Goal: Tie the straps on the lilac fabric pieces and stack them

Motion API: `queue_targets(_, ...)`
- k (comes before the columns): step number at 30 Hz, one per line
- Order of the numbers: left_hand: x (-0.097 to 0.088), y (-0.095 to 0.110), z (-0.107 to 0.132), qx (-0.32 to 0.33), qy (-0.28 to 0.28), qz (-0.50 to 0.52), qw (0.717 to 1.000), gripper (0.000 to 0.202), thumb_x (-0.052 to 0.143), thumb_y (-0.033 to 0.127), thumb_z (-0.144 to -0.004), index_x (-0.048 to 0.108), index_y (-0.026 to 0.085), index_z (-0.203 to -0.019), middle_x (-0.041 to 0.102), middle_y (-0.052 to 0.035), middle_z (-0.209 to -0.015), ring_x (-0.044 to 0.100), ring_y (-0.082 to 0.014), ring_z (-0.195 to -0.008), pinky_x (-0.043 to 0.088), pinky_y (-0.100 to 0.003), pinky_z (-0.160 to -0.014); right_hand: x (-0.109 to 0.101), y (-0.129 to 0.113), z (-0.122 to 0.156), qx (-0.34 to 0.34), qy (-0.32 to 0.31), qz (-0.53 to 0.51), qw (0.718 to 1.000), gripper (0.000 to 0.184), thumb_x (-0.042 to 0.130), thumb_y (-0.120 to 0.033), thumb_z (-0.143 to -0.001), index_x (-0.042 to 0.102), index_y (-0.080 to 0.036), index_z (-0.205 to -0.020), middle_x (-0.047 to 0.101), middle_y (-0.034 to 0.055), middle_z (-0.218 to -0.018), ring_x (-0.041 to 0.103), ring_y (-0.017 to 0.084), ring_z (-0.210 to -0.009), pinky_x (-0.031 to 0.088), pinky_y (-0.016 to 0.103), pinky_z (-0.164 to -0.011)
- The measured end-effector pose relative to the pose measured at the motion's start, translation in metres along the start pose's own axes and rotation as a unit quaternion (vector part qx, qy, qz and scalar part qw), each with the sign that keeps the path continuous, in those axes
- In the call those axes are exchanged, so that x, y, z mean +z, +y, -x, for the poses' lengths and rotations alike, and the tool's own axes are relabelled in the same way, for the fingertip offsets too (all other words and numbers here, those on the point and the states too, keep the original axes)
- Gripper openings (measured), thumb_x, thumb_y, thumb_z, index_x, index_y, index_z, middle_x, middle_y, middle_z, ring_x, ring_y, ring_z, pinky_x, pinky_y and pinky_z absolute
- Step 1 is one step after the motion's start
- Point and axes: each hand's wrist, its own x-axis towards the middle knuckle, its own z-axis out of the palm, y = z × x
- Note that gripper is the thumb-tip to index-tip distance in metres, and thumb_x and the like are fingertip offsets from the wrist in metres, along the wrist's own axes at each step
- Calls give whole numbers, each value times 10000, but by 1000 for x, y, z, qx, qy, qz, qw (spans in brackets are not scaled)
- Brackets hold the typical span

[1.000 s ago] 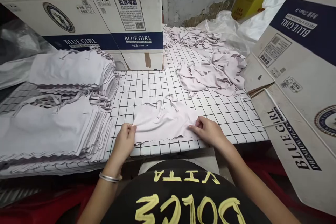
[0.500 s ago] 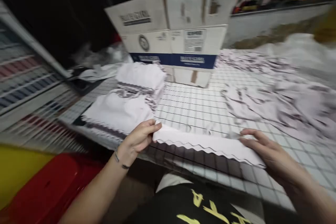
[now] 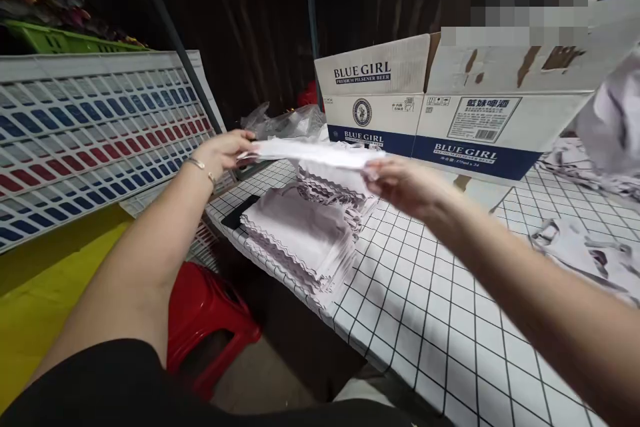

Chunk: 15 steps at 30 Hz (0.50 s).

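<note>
Stretched between both hands is a pale, blurred piece of fabric (image 3: pixel 310 152), held level in the air. My left hand (image 3: pixel 226 149) pinches one end of it, and my right hand (image 3: pixel 395 180) grips the other. Below the hands lies a neat stack of pale fabric pieces (image 3: pixel 295 230) with wavy edges, at the table's near left edge. Behind it sits a second stack of similar pieces (image 3: pixel 335 180), partly hidden by the held fabric and my right hand.
A white and blue cardboard box (image 3: pixel 385 107) stands on the grid-patterned table (image 3: pixel 415 280). Loose pale fabric pieces (image 3: pixel 595 253) lie at right. Clear plastic (image 3: pixel 285 123) is behind the stacks. A red stool (image 3: pixel 210 320) stands below; a white plastic rack (image 3: pixel 100 140) rises at left.
Both hands have lifted the fabric piece off the near part of the table and carried it left, over the stacks. The camera view has turned left.
</note>
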Motion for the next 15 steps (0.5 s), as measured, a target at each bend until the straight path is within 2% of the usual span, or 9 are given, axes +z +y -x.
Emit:
queue_targets(2, -19, -38, -7, -89, -31, -76, 993, 504, 623, -89, -686, 598, 139, -1134, 634, -101, -1010, 664, -177, -784, 581, -364, -731, 20, 13, -11, 45, -44, -69, 996, 92, 640, -159, -816, 612, -175, -902, 650, 83, -796, 666, 149, -636, 601, 254, -555)
queue_targets(4, -31, -81, -6, -141, -87, -124, 978, 469, 633, -48, -674, 620, 145, -1101, 655, -89, -927, 658, -174, -710, 569, -337, -658, 36, 29, -17, 110, -63, -125, 984, 128, 600, -30, -798, 601, -141, -863, 661, 70, -783, 661, 111, -599, 601, 204, -584)
queue_targets(7, -39, -132, -1, -151, -109, -162, 969, 382, 667, 12, -631, 651, 100, -1002, 666, -85, -815, 646, -176, -672, 560, -334, -662, 51, 55, -14, 171, -50, -144, 973, 134, 589, 5, -786, 586, -117, -841, 645, 46, -711, 653, 97, -555, 591, 193, -598)
queue_targets(10, -40, -152, 0, -119, -86, -187, 971, 402, 721, 102, -606, 666, 92, -1004, 679, -94, -847, 652, -193, -732, 550, -342, -728, 56, 73, -8, 161, -56, -90, 981, 110, 608, -59, -797, 574, -133, -871, 628, 25, -677, 647, 114, -569, 581, 249, -644)
queue_targets(12, -38, -154, -2, -87, -71, -215, 970, 443, 735, 186, -614, 674, 94, -1044, 687, -111, -923, 654, -218, -811, 535, -358, -786, 53, 79, -5, 100, -72, 51, 991, 91, 622, -138, -811, 570, -155, -883, 620, 26, -682, 636, 145, -608, 558, 297, -657)
queue_targets(13, -36, -154, -3, -69, -63, -233, 968, 461, 731, 233, -628, 676, 96, -1065, 684, -126, -987, 648, -241, -882, 521, -375, -832, 51, 80, -3, 33, -73, 155, 985, 90, 631, -185, -815, 577, -165, -883, 623, 39, -716, 630, 166, -655, 539, 320, -675)
queue_targets(14, -32, -154, -4, -49, -53, -253, 965, 484, 720, 283, -648, 675, 101, -1094, 668, -142, -1075, 626, -269, -978, 495, -396, -892, 48, 81, -2, -55, -68, 266, 960, 94, 628, -232, -824, 590, -173, -887, 626, 58, -769, 620, 189, -718, 517, 344, -707)
queue_targets(15, -28, -155, -4, -27, -43, -272, 961, 514, 704, 336, -674, 666, 117, -1138, 631, -152, -1187, 577, -300, -1098, 451, -420, -961, 46, 81, -1, -151, -57, 365, 917, 111, 612, -273, -842, 609, -180, -901, 623, 78, -834, 602, 211, -788, 491, 365, -747)
